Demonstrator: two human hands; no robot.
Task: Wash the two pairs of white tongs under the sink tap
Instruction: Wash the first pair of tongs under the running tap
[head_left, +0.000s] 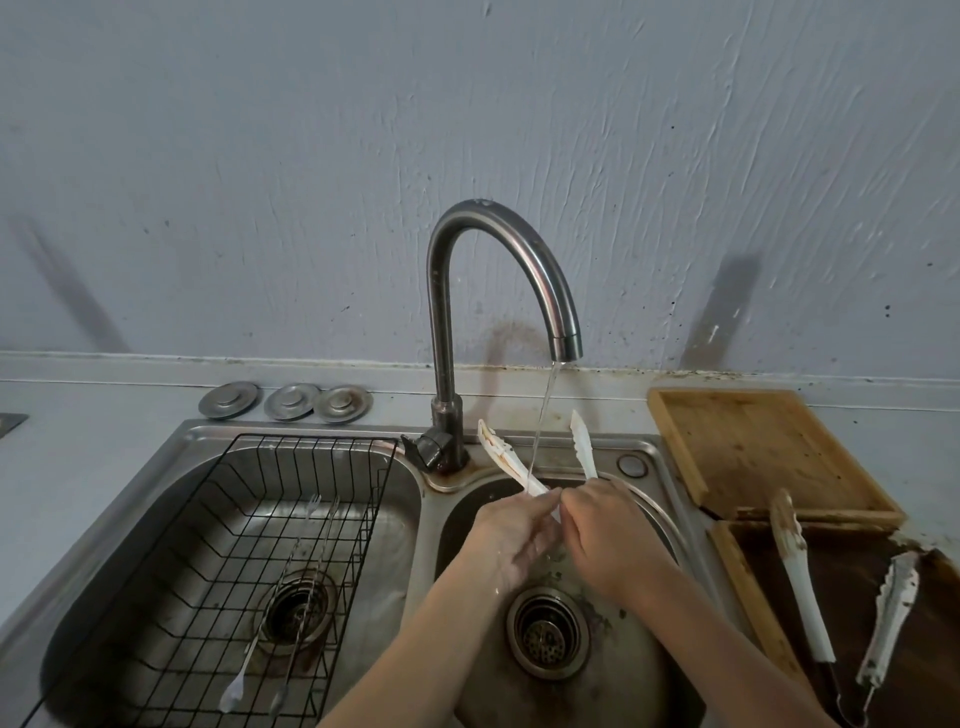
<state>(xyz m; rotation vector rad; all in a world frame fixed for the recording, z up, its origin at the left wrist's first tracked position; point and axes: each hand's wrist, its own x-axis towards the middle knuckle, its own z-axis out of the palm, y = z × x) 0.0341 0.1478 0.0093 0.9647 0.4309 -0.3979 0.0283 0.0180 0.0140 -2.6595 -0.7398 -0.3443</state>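
Over the right sink basin (644, 670) I hold one pair of white tongs (500, 453), its two arms spread and pointing up and away; the left arm is stained brown. Water runs from the curved metal tap (519, 249) and falls between the arms. My left hand (511, 535) and my right hand (608, 535) meet at the tongs' lower part, both gripping it. The second pair of white tongs (802, 587), dirty with brown smears, lies on a dark board (841, 561) at the right.
A black wire rack (218, 551) with a few thin utensils fills the left basin. Three metal sink plugs (288, 401) lie behind it. A wooden tray (763, 447) rests on the counter at the right, by the wall.
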